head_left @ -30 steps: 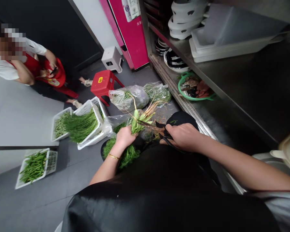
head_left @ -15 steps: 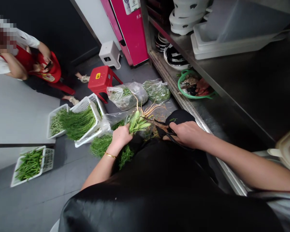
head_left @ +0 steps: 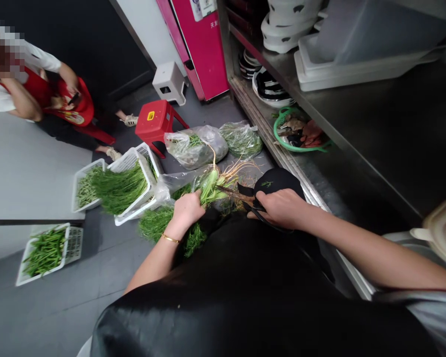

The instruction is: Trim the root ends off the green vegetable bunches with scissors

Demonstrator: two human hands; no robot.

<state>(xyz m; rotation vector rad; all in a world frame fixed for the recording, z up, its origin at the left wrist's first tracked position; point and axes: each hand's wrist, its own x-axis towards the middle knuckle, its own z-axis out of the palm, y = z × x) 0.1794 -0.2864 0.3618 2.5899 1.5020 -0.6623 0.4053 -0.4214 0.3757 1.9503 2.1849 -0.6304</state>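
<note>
My left hand [head_left: 189,210] is closed around a bunch of leafy greens [head_left: 209,187], with pale stems and long thin roots pointing away from me. Feathery green leaves [head_left: 195,240] hang down below that fist. In my right hand [head_left: 278,206] is a pair of scissors [head_left: 241,195] with dark, rusty-looking blades. The blades reach left to the stems, just below the roots. Whether they are fully closed I cannot tell. Loose root trimmings [head_left: 241,203] lie beneath the bunch, partly hidden by the scissors.
Clear bags of greens [head_left: 196,148] stand on the floor ahead, near a red stool [head_left: 156,121]. White baskets [head_left: 134,214] of vegetables are to the left. A person in a red apron [head_left: 44,94] stands beyond. Along the right runs a metal shelf [head_left: 342,144] with a green basket [head_left: 278,130] on its lower level.
My right hand has shifted slightly left with the scissors, and the blades lie further across the stems. The bunch in my left hand has barely moved.
</note>
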